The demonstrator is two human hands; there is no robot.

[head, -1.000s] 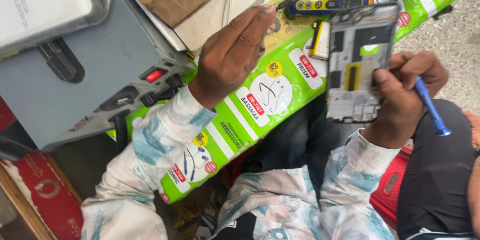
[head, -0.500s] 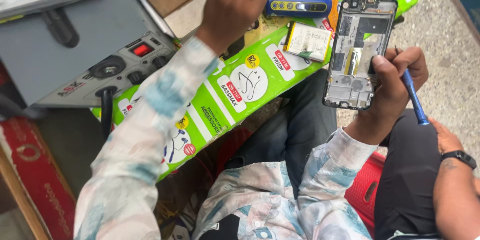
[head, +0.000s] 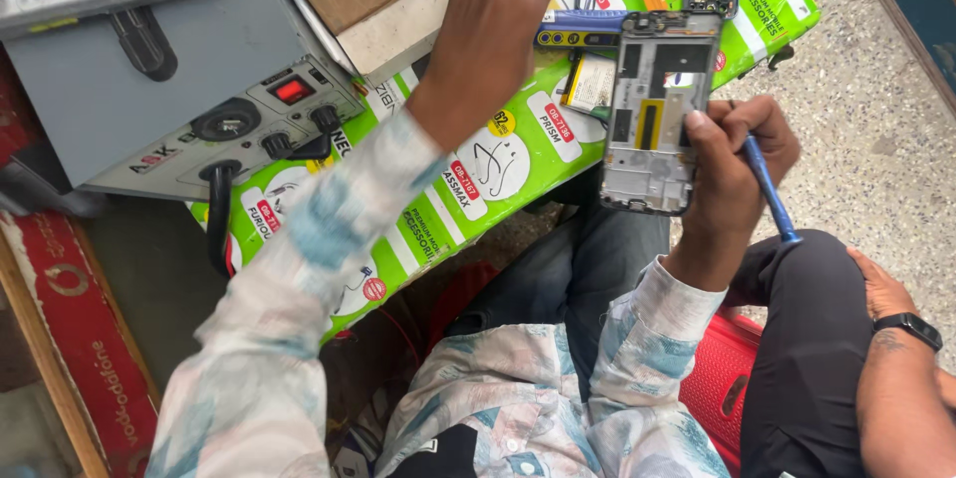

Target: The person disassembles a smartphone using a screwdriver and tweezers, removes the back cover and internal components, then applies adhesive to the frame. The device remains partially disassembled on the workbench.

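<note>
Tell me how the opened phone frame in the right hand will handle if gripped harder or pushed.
The phone frame looks stiff and probably light, since the right hand holds it upright alone. With its back off and inner parts exposed, it is likely fragile. The blue pry tool shares that grip, so it may slip.

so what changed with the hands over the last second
The left hand moved up and away across the green printed board, fingers now spread over the cardboard and white sheets near the grey machine; it holds nothing. The right hand kept its grip on the opened phone frame and the blue pry tool. The other person's hand with the watch rests on the knee beside them.
</note>
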